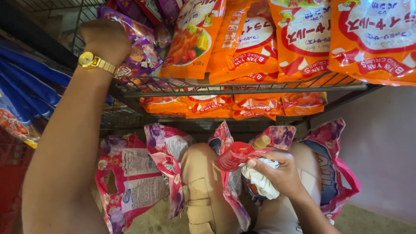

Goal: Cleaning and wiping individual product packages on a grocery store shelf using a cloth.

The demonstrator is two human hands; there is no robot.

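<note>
Upper left of the frame, our left hand [106, 41] closes round a purple snack packet [141, 54] on the wire shelf [242, 89], beside the orange bags [255, 47]. Lower centre, our right hand [277, 173] grips a red pouch [238, 155] and white cloth [262, 184]. We judge shelving underway; seating the packet squarely comes next.
</note>
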